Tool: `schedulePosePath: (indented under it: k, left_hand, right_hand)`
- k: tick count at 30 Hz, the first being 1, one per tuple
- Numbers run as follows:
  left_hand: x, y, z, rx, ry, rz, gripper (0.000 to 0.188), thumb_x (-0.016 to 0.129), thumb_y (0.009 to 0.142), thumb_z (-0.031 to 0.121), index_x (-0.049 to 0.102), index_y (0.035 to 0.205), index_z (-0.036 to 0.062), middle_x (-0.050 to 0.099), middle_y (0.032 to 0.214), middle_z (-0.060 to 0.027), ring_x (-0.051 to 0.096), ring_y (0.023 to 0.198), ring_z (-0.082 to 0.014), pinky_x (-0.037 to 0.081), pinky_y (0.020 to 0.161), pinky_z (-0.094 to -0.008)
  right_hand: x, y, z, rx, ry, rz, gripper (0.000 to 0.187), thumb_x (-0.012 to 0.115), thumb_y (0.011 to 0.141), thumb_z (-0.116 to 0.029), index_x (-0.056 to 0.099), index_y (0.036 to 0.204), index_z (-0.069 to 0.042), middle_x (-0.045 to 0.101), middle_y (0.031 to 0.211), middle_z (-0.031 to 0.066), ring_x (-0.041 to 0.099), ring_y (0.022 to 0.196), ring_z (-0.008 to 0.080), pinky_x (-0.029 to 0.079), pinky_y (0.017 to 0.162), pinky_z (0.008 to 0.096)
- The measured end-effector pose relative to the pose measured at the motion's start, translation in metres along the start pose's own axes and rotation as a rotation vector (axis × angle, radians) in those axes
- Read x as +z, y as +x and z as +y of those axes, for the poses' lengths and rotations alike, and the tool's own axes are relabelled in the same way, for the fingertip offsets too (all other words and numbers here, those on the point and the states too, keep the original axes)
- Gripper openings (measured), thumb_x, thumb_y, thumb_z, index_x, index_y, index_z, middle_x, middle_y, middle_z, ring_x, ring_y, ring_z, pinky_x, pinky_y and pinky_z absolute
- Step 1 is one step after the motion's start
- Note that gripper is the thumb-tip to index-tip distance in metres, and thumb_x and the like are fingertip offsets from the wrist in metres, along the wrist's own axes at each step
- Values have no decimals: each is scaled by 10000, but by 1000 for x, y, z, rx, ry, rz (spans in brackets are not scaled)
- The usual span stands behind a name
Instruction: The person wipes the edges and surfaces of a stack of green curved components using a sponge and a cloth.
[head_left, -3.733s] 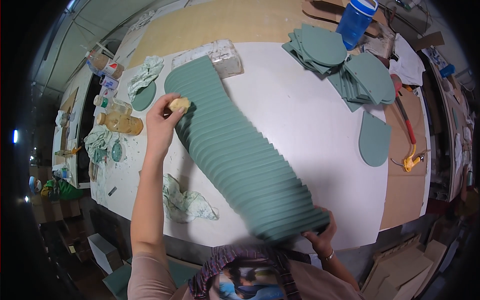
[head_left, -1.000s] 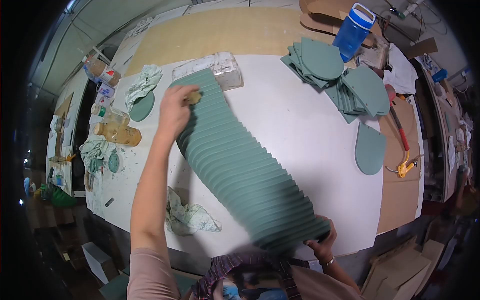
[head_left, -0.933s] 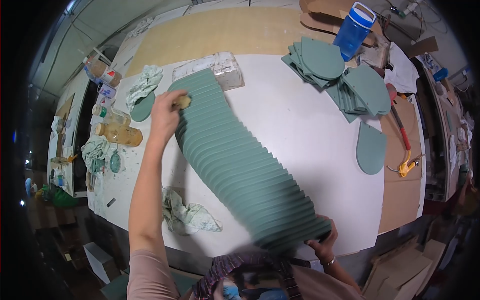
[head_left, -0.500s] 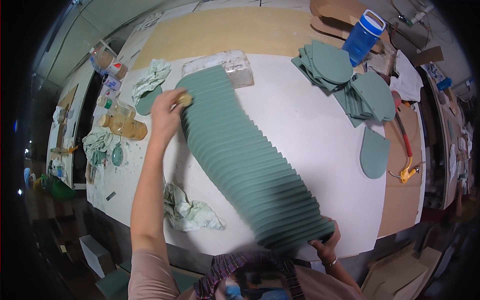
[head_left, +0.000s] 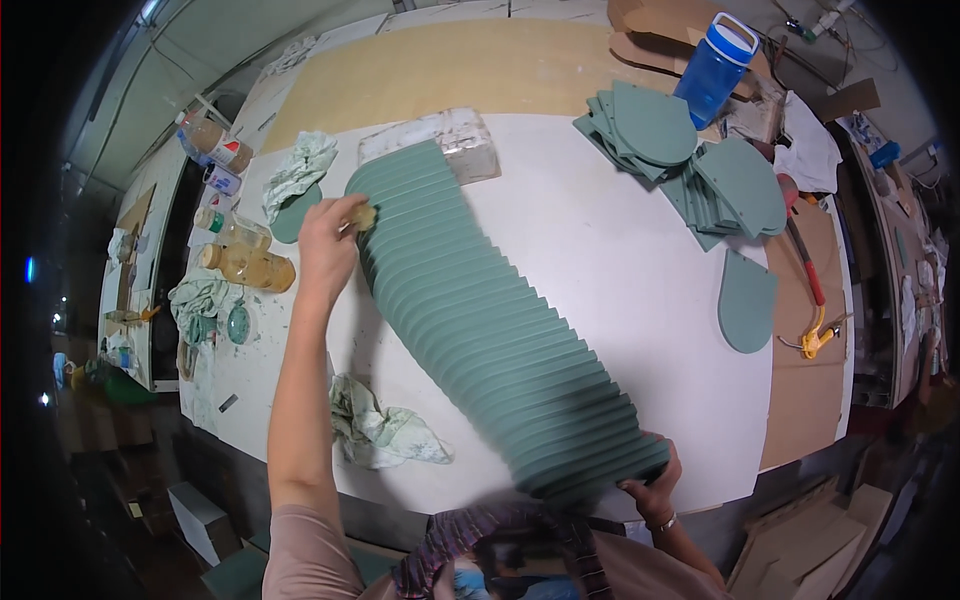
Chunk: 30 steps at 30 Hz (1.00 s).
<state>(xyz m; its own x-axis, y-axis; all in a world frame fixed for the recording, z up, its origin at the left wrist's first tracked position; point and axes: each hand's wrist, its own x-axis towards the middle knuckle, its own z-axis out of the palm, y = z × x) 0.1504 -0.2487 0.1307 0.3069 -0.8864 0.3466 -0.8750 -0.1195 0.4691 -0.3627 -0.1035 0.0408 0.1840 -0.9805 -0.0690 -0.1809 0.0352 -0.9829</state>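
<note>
Grip of the left hand is pinched around a small pale-yellow spongy lump at the far left edge of a row of overlapping green round-ended panels. The right hand clasps the row's near right corner; the row slants across the white worktop.

Desk: middle of the frame
Row of panels: slants across the desk, from left of upper centre to right of lower centre
Block: behind the row's upper end
Sponge: in the left fingers, at the row's upper left edge
Right fingers: around the row's lower right end
Rag: left of the row's lower half
Stacked panels: upper right, before the jug
Tool: on cardboard, far right
</note>
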Motion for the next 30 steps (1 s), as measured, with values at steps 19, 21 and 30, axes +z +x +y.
schedulePosePath:
  k: [19,21,30]
  left_hand:
    - [6,-35,-39,-299,-321,-33,401,582,834,-149,653,1188,26,656,1049,-29,592,873,-110,486,810,-251]
    - [9,-55,-60,-352,-327,-22,405,577,833,-150,651,1192,21,659,1057,-34,601,889,-115,485,824,-249]
    - [12,-13,13,48,-211,42,369,600,781,-74,688,1108,73,653,1019,-139,597,985,-321,494,876,-391]
  right_hand:
    - [-1,-1,5,-20,-5,-10,705,884,637,-351,557,1114,52,634,1131,179,630,1002,239,496,885,352]
    - [-1,-1,8,-12,50,4,690,875,639,-327,554,1115,54,633,1130,180,629,1004,242,495,888,358]
    - [3,-3,6,33,31,29,703,862,610,-299,537,1120,60,630,1128,164,612,1014,221,483,903,357]
